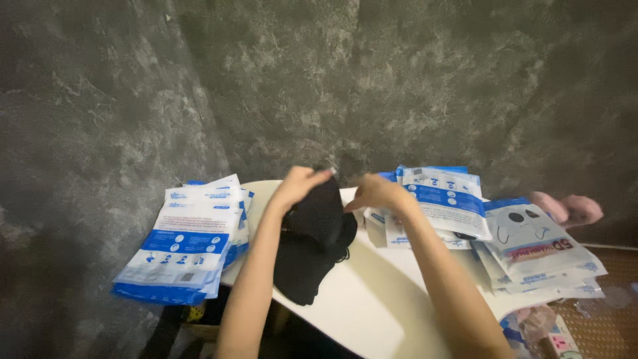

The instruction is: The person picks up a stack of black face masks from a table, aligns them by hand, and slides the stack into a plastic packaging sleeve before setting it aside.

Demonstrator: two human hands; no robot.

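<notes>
Your left hand (pixel 299 183) is pinched shut on the top edge of the black masks (pixel 312 242), a dark stack that hangs from your grip and droops down onto the desk (pixel 372 312), its lower end reaching to the near rim. The long axis of the stack runs roughly toward you and away, tilting a little to your left at the bottom. Your right hand (pixel 375 193) sits just beside the same top edge, on its right, fingers curled toward the stack; the blur makes it hard to tell, but it looks to be touching or lightly gripping the upper corner rather than hanging free. So both hands meet at the far, upper end of the stack, left hand directly over it, right hand coming in from the side, and the bulk of it lies below and toward you from the two. To your left a pile of white and blue packets (pixel 189 242) overhangs the desk edge, well apart from the hands. To your right more packets (pixel 442 199) lie fanned just behind your right wrist, with another pile (pixel 538 256) further out.
</notes>
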